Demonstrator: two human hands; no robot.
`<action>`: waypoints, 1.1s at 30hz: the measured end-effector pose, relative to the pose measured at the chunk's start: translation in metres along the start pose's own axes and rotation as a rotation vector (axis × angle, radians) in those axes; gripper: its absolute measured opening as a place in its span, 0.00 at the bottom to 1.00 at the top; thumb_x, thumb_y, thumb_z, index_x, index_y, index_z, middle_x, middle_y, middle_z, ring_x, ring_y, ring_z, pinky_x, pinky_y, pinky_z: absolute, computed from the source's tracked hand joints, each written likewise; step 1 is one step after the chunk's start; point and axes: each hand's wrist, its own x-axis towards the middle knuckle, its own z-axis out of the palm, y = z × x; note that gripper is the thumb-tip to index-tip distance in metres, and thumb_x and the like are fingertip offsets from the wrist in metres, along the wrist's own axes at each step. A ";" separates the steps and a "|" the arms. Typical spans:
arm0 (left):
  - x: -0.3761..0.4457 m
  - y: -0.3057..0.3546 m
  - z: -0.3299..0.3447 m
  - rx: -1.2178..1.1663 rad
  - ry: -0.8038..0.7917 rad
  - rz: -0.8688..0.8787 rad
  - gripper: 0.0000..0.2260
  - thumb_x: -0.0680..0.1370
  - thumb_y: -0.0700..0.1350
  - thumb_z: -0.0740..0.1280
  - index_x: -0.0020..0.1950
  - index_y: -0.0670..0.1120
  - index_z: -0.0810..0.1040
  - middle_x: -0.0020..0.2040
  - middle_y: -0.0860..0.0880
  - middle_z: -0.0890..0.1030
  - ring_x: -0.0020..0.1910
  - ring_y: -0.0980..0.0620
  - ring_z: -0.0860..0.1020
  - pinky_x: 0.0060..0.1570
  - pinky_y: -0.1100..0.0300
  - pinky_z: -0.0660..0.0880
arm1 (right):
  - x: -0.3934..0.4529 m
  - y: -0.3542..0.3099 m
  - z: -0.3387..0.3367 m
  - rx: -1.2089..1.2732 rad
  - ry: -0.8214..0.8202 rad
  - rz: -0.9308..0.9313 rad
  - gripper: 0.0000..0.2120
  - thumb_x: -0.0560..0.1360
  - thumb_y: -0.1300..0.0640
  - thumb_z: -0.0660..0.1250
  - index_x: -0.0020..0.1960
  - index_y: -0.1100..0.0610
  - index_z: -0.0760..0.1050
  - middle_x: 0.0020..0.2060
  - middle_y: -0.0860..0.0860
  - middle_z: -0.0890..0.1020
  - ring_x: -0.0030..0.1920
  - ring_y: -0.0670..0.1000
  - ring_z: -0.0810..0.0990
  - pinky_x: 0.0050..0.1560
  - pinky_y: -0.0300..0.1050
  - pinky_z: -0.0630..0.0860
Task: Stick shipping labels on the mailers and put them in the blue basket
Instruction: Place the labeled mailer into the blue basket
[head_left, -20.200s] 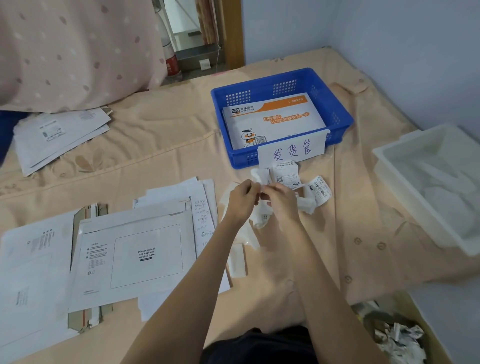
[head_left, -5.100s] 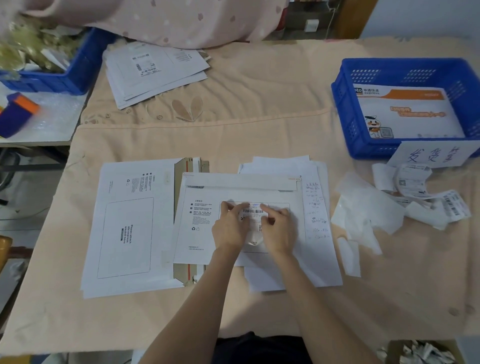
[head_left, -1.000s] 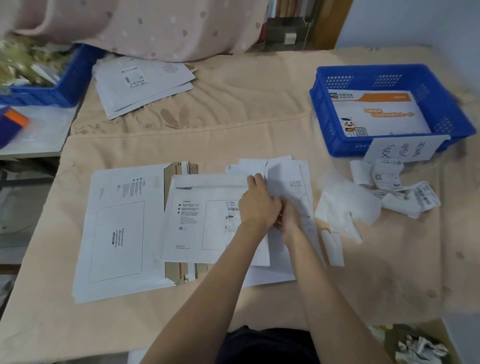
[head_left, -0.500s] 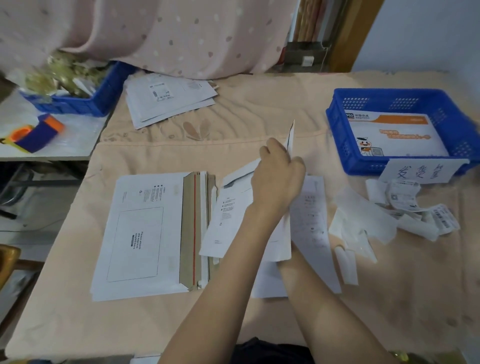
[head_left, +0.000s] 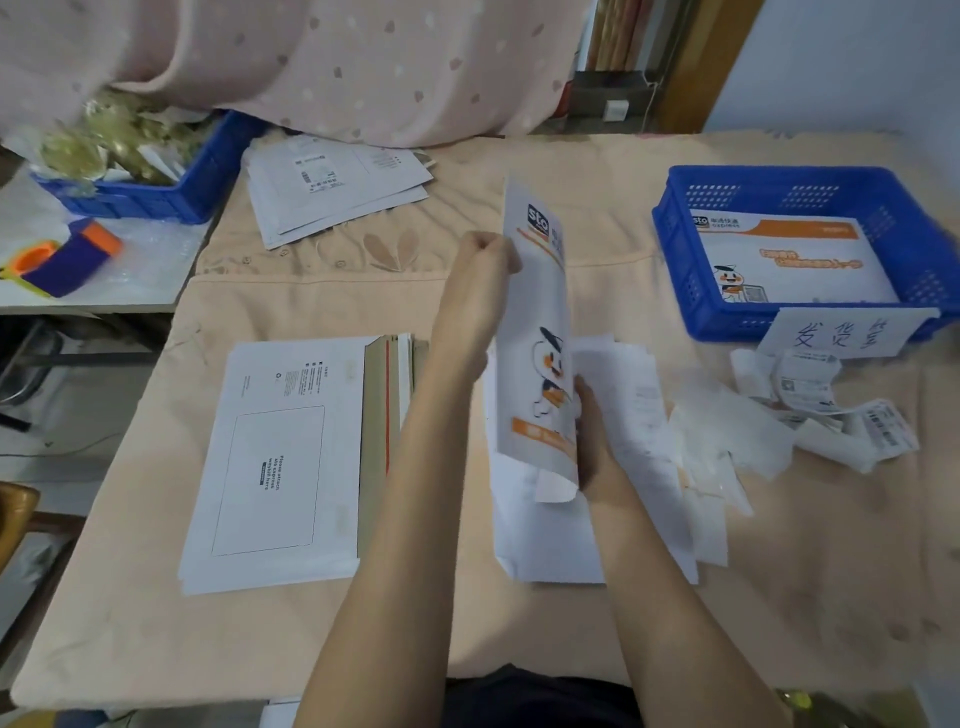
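Note:
A white mailer (head_left: 535, 332) with an orange printed face stands nearly on edge above the middle of the table. My left hand (head_left: 478, 280) grips its upper left edge. My right hand (head_left: 592, 421) holds its lower right side, partly hidden behind it. The blue basket (head_left: 675, 260) sits at the far right with one printed mailer (head_left: 789, 260) lying flat inside and a handwritten sign on its front. A stack of blank mailers (head_left: 280, 457) lies at the left. Loose shipping labels (head_left: 831, 405) and peeled backing paper (head_left: 727, 436) lie in front of the basket.
White sheets (head_left: 639, 431) lie under my right hand. More labelled mailers (head_left: 332, 187) are piled at the back. On a side table at the far left stand a second blue basket (head_left: 150, 187) of clutter and a purple and orange object (head_left: 67, 254). A pink spotted cloth (head_left: 311, 62) hangs behind.
Both hands have lifted the labelled mailer off the stack and turned it over, so its printed face now shows. It has tilted further upright and shifted right.

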 end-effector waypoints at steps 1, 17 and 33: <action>0.003 -0.003 -0.007 0.028 -0.015 -0.013 0.09 0.77 0.38 0.57 0.38 0.49 0.64 0.38 0.55 0.65 0.44 0.50 0.68 0.44 0.55 0.65 | 0.003 0.001 -0.005 -0.019 0.031 0.010 0.25 0.78 0.39 0.57 0.41 0.52 0.86 0.39 0.53 0.86 0.38 0.50 0.86 0.35 0.42 0.81; 0.028 -0.133 -0.051 0.364 0.292 -0.175 0.18 0.68 0.36 0.74 0.46 0.50 0.68 0.39 0.56 0.68 0.35 0.59 0.69 0.34 0.64 0.68 | 0.027 -0.013 -0.057 -0.750 0.969 -0.380 0.32 0.66 0.46 0.75 0.63 0.62 0.71 0.60 0.58 0.76 0.61 0.60 0.72 0.58 0.54 0.72; 0.030 -0.120 0.061 0.474 0.255 -0.164 0.28 0.68 0.40 0.75 0.65 0.42 0.68 0.55 0.45 0.78 0.54 0.44 0.77 0.53 0.52 0.75 | -0.013 -0.087 -0.155 -0.699 0.992 -0.475 0.24 0.66 0.53 0.73 0.59 0.56 0.71 0.55 0.56 0.78 0.56 0.59 0.77 0.54 0.57 0.76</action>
